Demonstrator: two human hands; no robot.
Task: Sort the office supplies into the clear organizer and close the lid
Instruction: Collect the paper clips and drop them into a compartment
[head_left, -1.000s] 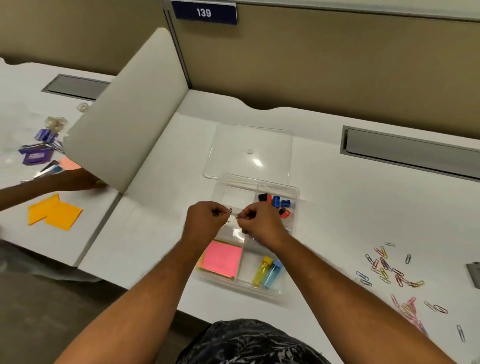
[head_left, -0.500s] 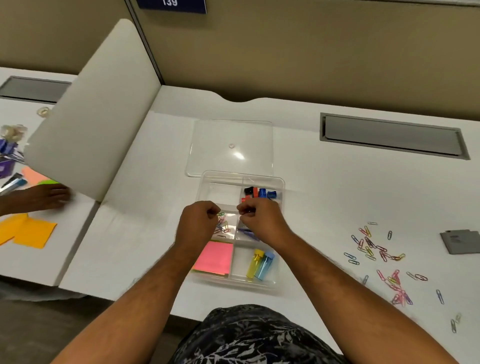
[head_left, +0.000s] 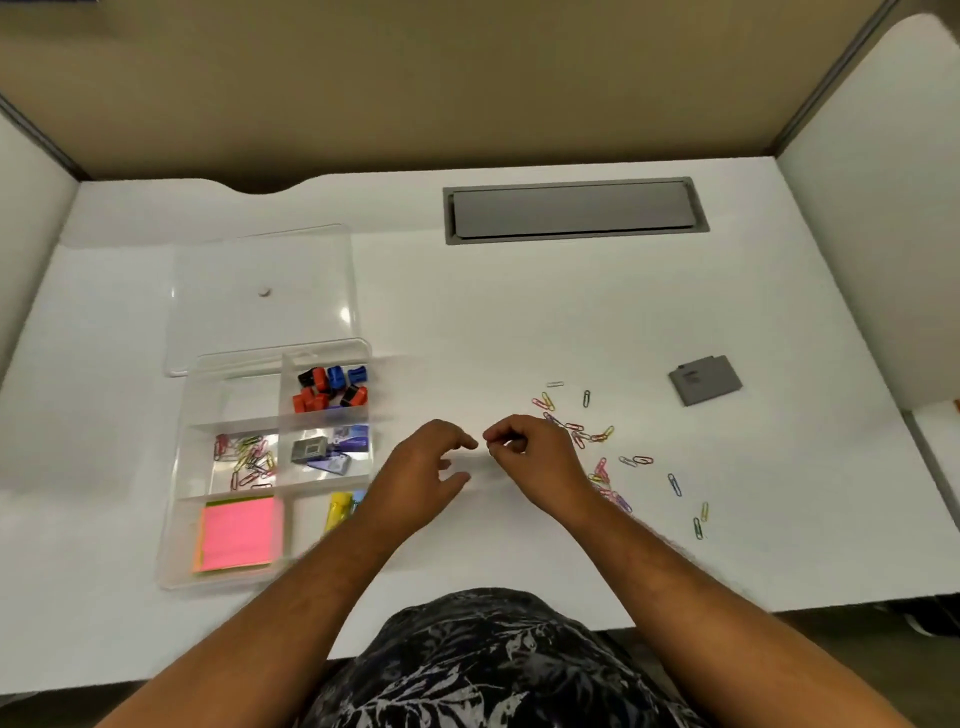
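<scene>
The clear organizer (head_left: 179, 525) sits at the left of the white desk. Its compartments hold small red, blue and black clips (head_left: 332, 387), coloured paper clips (head_left: 247, 460), a grey box with purple packets (head_left: 324, 452), pink sticky notes (head_left: 238, 532) and a yellow highlighter (head_left: 337, 509). The clear lid (head_left: 260, 291) lies flat behind it. Loose paper clips (head_left: 597, 447) are scattered to the right. My left hand (head_left: 428, 470) hovers right of the organizer, fingers apart and holding nothing. My right hand (head_left: 530, 457) is curled beside the loose clips; nothing shows in it.
A small grey box (head_left: 705, 380) lies at the right of the desk. A grey cable hatch (head_left: 574, 210) is set into the desk at the back. White dividers (head_left: 872, 182) stand at both sides, and a tan panel runs behind.
Both hands have moved right from above the organizer toward the loose paper clips. My view has swung right, so the neighbouring desk is out of sight.
</scene>
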